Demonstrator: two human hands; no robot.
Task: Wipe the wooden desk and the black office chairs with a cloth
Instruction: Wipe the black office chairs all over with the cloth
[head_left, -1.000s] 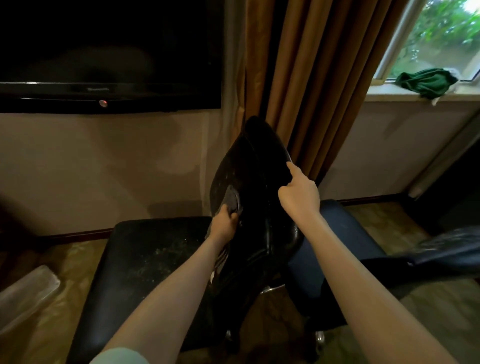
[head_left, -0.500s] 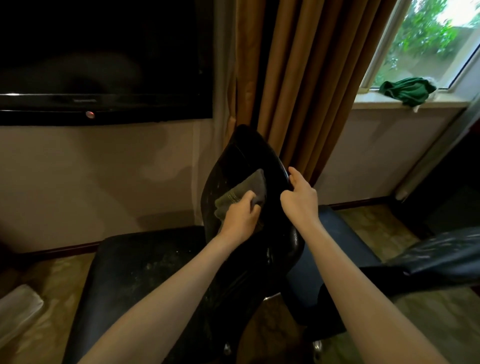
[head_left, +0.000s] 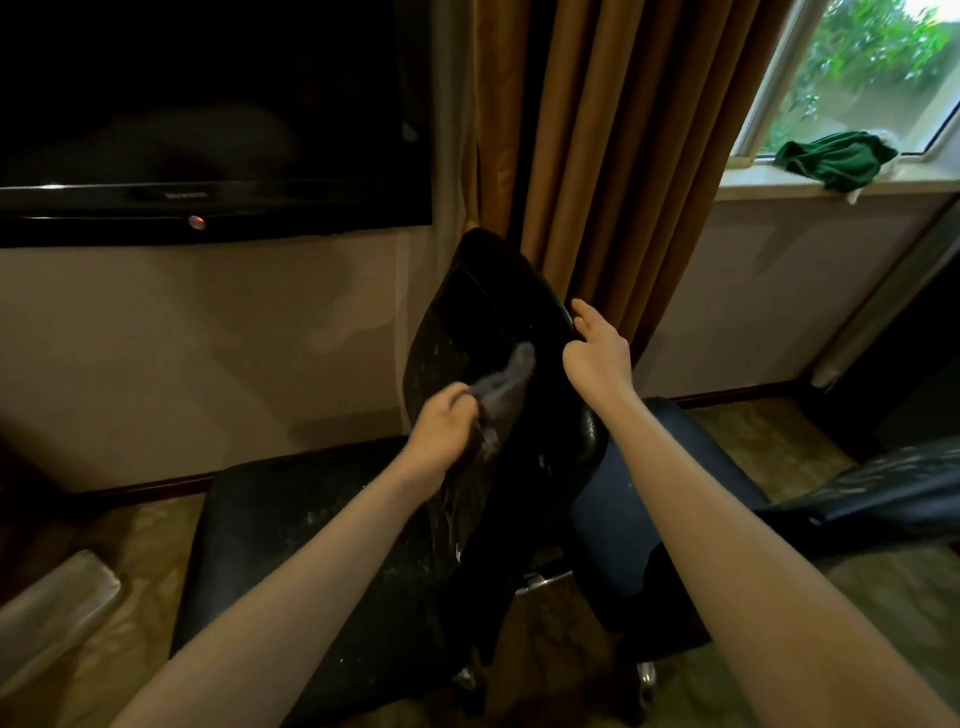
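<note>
Left hand (head_left: 441, 426) bunches the grey cloth (head_left: 511, 382) against the centre-frame chair back (head_left: 467, 312), right hand (head_left: 597, 348) clutches its edge: firm, overlapping strokes needed.

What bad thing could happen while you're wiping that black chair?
1. The chair back sits on a chrome base that may swivel. If the right hand lets go, it could turn away from the cloth in the left hand.
2. Wiped-off white specks may fall onto the seat, which is speckled already.
</note>
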